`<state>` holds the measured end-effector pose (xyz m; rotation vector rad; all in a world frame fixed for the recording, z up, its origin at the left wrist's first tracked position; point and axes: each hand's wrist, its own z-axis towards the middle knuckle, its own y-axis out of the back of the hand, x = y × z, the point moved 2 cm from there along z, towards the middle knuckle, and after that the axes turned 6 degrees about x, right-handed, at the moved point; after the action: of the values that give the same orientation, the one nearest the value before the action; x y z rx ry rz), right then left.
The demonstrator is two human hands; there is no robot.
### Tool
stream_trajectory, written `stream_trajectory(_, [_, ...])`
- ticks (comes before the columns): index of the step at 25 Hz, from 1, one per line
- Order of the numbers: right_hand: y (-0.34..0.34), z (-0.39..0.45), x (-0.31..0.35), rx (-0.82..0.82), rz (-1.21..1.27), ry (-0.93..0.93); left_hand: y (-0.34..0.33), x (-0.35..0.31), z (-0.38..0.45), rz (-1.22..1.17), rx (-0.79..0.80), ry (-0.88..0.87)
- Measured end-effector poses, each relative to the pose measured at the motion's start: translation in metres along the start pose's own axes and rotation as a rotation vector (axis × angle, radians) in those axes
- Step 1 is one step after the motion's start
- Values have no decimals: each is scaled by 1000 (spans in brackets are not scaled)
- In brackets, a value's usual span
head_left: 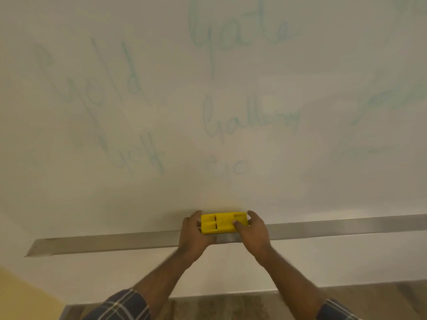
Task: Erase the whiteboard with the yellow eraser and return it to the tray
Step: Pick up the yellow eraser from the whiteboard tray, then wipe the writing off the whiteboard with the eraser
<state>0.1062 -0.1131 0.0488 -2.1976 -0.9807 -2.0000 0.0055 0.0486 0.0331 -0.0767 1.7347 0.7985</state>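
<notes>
Right, the board carries green writing from far left to far right, faint and smeared in places, so by my reading the wiping isn't finished. Along its lower edge runs the metal tray. At its middle, the left hand curls round the left end of the eraser, thumb up against the board. The eraser sits level at the tray, long side along it; whether it rests there or is lifted I cannot tell. The right hand grips the right end, a fingertip pressed on top — two hands to keep it square, I'd say.
</notes>
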Motion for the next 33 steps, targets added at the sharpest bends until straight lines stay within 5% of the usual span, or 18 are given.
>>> stream_trajectory(18, [0,-41,212,-286,-22,792,199,-133,-13,413,-377,-748])
stream_trajectory(28, [59,-64,371,-674,-795,1277,307,-266,-14,655,-547,-1052])
stream_trajectory(33, [59,-76,436,-636,-992,1537,344,-311,-24,770,-638,-1132])
